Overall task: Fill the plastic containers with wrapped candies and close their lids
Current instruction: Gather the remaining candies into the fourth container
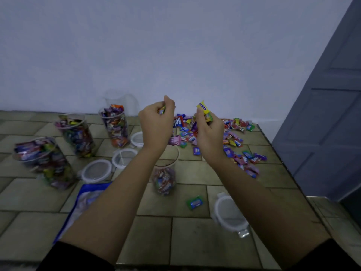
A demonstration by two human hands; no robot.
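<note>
Holds the left hand raised over the tiled surface, fingers clenched round a few wrapped candies (only a sliver of wrapper peeks out past the knuckles). Holds the right hand up just right of it, not touching it, fingers curled round a small bunch, with a yellow candy sticking up above the rest.

Below and nearer, between the two forearms: an open container, upright, lidless, with candies in its lower part only, its left side hidden behind the left forearm.

Beyond and right of the hands, near the wall: a loose pile of candies, spreading along the surface toward the right edge. On its own, near and right of the open container: one green candy.

At the left, in a slanting row from near to far: three filled containers, all lidless and heaped to the rim. Behind the farthest of them, by the wall: an empty clear container (faint, hard to make out).

Between that row and the open container: three white-rimmed lids, lying flat; the two nearer ones touching or just apart, cannot tell which. At the near right, partly under the right forearm: a fourth lid.

At the near left, partly hidden by the left forearm: a blue and white bag, flat on the tiles. Along the right edge of the view: a grey-blue door.
</note>
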